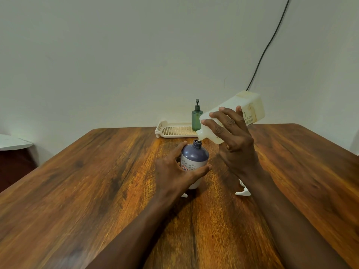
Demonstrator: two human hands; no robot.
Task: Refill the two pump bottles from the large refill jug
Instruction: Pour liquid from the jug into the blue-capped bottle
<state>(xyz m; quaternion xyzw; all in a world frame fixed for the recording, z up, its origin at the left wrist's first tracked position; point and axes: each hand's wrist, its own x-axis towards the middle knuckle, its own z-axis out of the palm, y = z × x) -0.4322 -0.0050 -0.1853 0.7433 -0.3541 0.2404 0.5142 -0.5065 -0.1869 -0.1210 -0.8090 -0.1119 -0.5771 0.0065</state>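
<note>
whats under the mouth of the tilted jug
The open neck of the purple bottle, gripped by the left hand, sits right below the jug. The fill level inside is hidden by the bottle's opaque wall.

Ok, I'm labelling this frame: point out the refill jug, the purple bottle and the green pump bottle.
refill jug (251, 104), head view, near its base
purple bottle (195, 155), head view, its shoulder
green pump bottle (195, 120), head view, its body

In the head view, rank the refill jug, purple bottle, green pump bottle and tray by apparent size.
1. refill jug
2. purple bottle
3. green pump bottle; farther back, so unsure
tray: partly hidden behind the refill jug, unranked
</note>
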